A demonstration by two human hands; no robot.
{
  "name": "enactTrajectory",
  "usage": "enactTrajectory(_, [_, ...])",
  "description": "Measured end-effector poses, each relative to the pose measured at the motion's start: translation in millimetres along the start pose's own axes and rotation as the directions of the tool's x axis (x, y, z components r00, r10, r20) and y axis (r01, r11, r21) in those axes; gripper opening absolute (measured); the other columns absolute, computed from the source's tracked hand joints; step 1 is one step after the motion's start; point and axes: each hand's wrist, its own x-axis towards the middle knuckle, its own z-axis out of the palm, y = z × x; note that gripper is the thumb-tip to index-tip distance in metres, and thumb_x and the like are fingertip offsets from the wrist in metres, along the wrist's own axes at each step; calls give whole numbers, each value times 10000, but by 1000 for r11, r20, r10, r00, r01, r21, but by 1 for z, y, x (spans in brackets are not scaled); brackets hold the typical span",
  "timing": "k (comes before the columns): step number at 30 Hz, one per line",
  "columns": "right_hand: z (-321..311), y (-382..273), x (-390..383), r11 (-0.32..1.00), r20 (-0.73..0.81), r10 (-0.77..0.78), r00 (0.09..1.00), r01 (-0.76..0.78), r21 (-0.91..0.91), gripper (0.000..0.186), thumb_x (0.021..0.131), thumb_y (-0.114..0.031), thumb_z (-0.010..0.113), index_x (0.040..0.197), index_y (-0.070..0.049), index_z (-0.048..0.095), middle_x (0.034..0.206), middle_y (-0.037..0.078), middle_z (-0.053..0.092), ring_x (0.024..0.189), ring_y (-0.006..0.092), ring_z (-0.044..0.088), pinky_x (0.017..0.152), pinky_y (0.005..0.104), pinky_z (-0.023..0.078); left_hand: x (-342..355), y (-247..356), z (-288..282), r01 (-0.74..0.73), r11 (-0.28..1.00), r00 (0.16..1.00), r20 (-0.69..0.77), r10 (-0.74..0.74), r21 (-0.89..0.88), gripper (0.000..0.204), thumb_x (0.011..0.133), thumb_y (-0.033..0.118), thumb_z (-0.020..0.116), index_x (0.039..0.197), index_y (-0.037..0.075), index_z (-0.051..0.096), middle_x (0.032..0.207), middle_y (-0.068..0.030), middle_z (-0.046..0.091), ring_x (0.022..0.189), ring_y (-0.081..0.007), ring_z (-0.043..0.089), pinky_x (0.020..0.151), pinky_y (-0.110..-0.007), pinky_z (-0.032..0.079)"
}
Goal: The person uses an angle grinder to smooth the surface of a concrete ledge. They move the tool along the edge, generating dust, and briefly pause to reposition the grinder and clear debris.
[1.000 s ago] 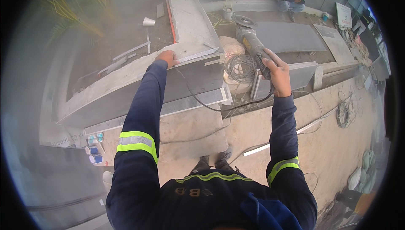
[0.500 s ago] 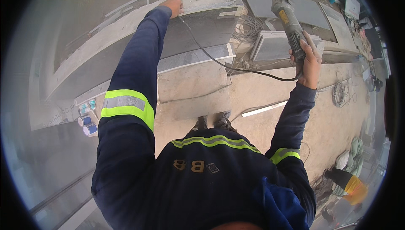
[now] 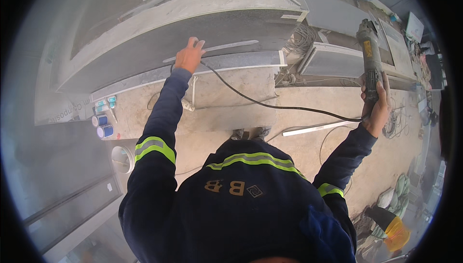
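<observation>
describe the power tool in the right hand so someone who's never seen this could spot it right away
Start at the long grey stone slab running across the top, where the left hand rests, then look far right. There the right hand grips an angle grinder held upright, clear of the slab. It is the only thing with a black cable trailing from it, back across toward the left hand.

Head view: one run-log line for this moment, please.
left hand: flat on grey stone slab | right hand: grips angle grinder, raised off the slab | black cord: trails from grinder toward left hand
</observation>
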Motion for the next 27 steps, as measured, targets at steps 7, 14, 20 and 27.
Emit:
enactTrajectory(7, [39,-14,10,996,98,-26,995,35,-85,530,945,-116,607,1433,57,492,1054,163,668,678,175,658,541,256,507,-20,86,18,30,863,995,-63,-71,-504,350,953,341,648,1149,53,677,1039,-149,654,989,-335,661,815,-419,525])
enactTrajectory(14, [94,3,72,985,270,78,960,-32,-172,473,877,-105,672,1320,53,614,905,100,691,645,141,636,494,248,484,29,253,-25,493,-187,868,469,161,-850,520,992,490,605,1315,83,614,1118,-3,627,839,-122,583,648,-253,434])
enactTrajectory(20, [95,31,144,970,471,113,875,7,-245,475,852,-95,679,1294,72,626,902,105,687,633,115,610,486,236,476,116,353,-58,409,-475,907,406,114,-779,639,981,639,515,1301,90,578,1113,-47,604,887,-149,580,691,-309,438])
enactTrajectory(27, [81,52,224,979,729,50,683,110,-170,450,854,-74,657,1277,79,638,893,103,680,581,96,584,452,234,427,191,398,-7,350,-488,896,437,-75,-800,551,971,669,500,1120,152,621,934,-10,582,893,-166,574,689,-339,404])
